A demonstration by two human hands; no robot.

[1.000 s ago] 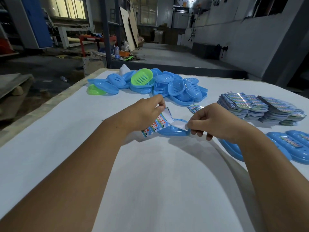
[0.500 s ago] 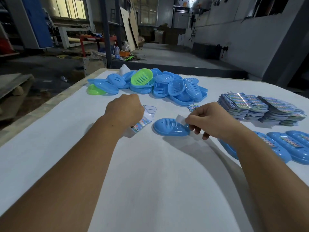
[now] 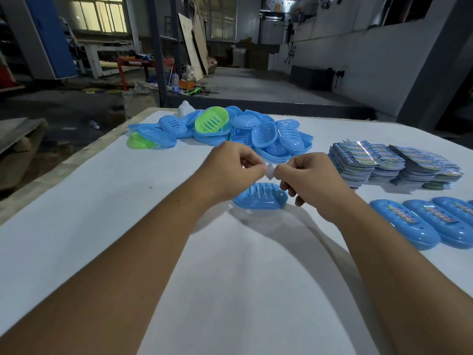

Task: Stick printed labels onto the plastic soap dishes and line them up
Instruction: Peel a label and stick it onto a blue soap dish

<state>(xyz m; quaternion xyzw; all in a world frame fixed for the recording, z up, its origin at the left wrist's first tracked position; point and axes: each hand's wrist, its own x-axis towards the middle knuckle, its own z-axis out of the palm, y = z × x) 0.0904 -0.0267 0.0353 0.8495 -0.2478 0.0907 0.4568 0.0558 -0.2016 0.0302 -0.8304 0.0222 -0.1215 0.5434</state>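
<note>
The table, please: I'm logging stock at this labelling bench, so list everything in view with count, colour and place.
Table: one, white top, fills the foreground.
Unlabelled soap dish: one, blue, slotted side up, centre, below the hands.
Pile of soap dishes: many, too jumbled to count, blue with at least two green, far edge.
Labelled soap dishes: at least three in view, blue, in a row at the right edge.
Label stacks: several piles, multicoloured print, right side, beyond the row.
Small white piece: one, between both hands' fingertips; what it is cannot be told.
Left hand: pinches the piece.
Right hand: pinches the piece.
</note>
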